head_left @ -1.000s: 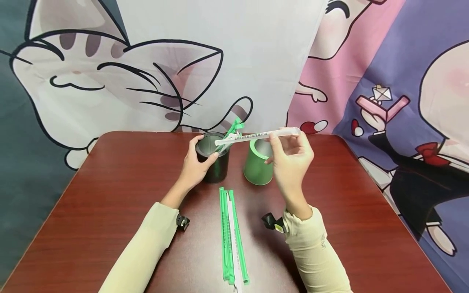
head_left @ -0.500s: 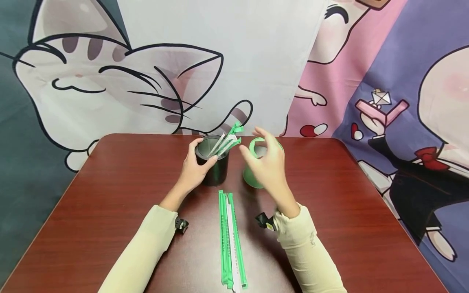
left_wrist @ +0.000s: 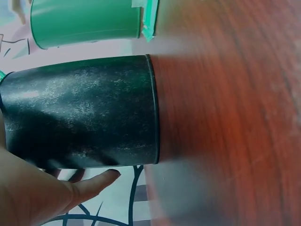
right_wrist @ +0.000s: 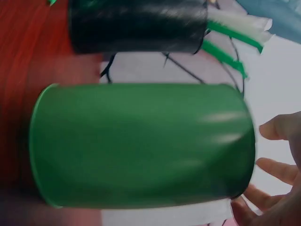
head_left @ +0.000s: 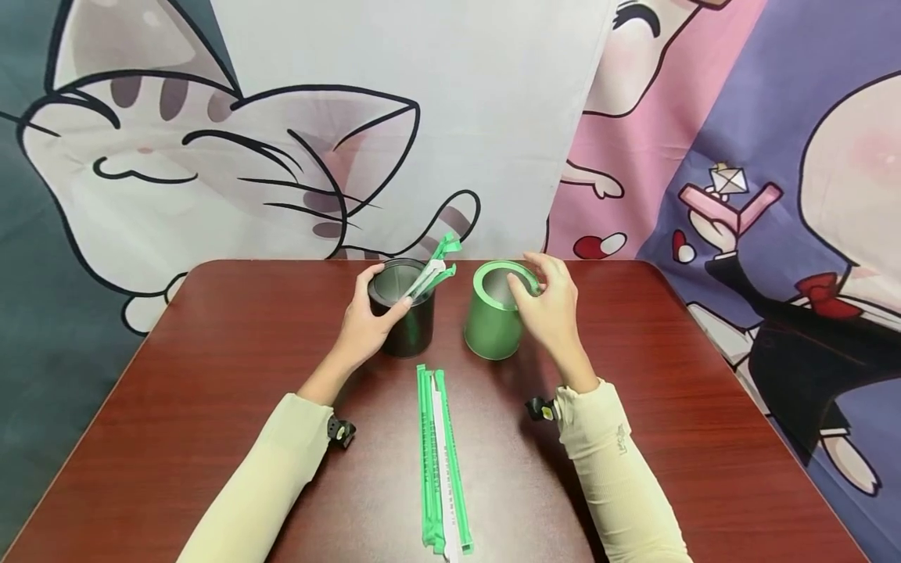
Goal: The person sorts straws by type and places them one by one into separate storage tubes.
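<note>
My left hand grips the black cup near its rim, with the thumb at the front and fingers round the far left side. Several paper-wrapped straws, green and white, lean out of that cup to the right. To the right stands a green cup, upright. My right hand is at its rim, fingers spread and loosely bent, with nothing held. In the right wrist view, the thumb is just apart from the green cup, while lower fingers reach its rim; whether they touch is unclear.
More green and white wrapped straws lie lengthwise on the brown table, nearer me than the cups. A cloth backdrop with cartoon figures hangs behind the table's far edge.
The white wrapped straw my right hand held went into the black cup and was released. My right hand then moved right to the green cup's rim. My left hand kept its grip.
</note>
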Action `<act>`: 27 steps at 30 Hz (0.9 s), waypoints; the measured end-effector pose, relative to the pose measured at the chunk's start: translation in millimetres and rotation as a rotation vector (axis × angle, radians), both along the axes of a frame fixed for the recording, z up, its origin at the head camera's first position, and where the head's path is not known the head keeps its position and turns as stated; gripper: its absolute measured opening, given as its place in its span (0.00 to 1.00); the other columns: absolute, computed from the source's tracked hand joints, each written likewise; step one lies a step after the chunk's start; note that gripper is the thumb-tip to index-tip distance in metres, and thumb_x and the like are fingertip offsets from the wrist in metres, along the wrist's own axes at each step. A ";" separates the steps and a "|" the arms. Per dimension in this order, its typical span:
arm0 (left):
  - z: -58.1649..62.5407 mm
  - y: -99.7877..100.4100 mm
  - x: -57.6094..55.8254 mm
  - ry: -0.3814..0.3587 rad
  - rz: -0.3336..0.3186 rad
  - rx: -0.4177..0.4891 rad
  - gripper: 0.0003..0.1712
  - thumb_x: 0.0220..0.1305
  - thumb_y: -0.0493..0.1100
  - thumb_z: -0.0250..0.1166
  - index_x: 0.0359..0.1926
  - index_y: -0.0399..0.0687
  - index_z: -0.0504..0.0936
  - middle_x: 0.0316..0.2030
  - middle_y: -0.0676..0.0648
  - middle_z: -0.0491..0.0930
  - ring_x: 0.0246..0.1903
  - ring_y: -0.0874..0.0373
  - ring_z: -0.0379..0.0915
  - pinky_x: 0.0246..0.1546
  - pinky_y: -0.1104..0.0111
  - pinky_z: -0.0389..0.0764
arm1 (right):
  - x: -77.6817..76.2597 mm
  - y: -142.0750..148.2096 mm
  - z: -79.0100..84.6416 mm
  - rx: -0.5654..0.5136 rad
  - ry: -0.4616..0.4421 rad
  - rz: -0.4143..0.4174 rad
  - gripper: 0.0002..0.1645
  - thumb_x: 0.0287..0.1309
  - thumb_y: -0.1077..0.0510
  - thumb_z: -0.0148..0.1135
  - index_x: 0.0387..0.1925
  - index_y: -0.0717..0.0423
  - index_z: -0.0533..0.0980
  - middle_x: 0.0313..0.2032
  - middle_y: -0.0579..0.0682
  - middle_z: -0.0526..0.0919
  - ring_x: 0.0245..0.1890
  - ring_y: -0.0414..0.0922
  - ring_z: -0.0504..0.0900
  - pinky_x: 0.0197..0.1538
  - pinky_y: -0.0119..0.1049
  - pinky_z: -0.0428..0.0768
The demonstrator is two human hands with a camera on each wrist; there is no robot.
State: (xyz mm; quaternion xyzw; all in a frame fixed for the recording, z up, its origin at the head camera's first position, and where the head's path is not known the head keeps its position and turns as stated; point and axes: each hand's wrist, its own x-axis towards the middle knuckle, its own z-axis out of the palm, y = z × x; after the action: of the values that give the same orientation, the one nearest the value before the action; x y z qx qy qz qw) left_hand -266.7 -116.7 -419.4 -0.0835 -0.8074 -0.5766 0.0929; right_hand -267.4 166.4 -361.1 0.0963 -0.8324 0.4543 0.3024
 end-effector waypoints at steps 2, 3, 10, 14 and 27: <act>0.3 -0.7 0.6 -0.002 0.002 0.007 0.43 0.64 0.55 0.67 0.74 0.61 0.55 0.64 0.43 0.68 0.57 0.47 0.68 0.57 0.49 0.65 | -4.4 4.6 -6.6 -0.005 0.009 -0.008 0.21 0.56 0.59 0.69 0.51 0.62 0.81 0.52 0.58 0.80 0.48 0.58 0.78 0.45 0.49 0.77; 0.5 -1.0 0.9 -0.001 0.006 0.009 0.43 0.64 0.55 0.67 0.74 0.61 0.56 0.64 0.43 0.68 0.57 0.46 0.68 0.57 0.49 0.65 | -5.9 6.2 -8.9 -0.017 0.007 -0.003 0.20 0.56 0.58 0.70 0.51 0.61 0.81 0.52 0.57 0.80 0.48 0.57 0.78 0.44 0.47 0.76; 4.7 -0.5 3.4 0.023 0.011 -0.005 0.45 0.63 0.54 0.68 0.75 0.58 0.55 0.69 0.45 0.64 0.62 0.49 0.65 0.61 0.50 0.64 | -11.7 10.3 -20.2 -0.209 -0.098 0.090 0.18 0.60 0.61 0.67 0.50 0.68 0.81 0.53 0.62 0.80 0.53 0.53 0.78 0.41 0.28 0.72; 11.5 -0.4 7.2 0.081 0.047 -0.052 0.45 0.62 0.55 0.68 0.75 0.57 0.57 0.71 0.47 0.61 0.66 0.50 0.61 0.64 0.48 0.61 | -2.9 6.5 -13.2 -0.290 -0.125 0.157 0.18 0.60 0.67 0.65 0.50 0.75 0.78 0.55 0.71 0.77 0.52 0.56 0.77 0.40 0.24 0.73; 20.2 10.6 50.9 0.225 0.262 -0.017 0.33 0.61 0.38 0.65 0.67 0.43 0.67 0.62 0.39 0.65 0.59 0.42 0.62 0.55 0.49 0.64 | 2.7 2.6 -12.4 -0.291 -0.194 0.145 0.19 0.62 0.66 0.61 0.53 0.70 0.79 0.48 0.66 0.82 0.22 0.31 0.68 0.29 0.23 0.69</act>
State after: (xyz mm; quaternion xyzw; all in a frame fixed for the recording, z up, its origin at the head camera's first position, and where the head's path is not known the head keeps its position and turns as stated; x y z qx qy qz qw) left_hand -215.8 -106.0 -399.1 -0.0422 -0.8007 -0.5398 0.2562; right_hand -264.6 169.0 -373.5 0.0669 -0.7739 0.5979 0.1978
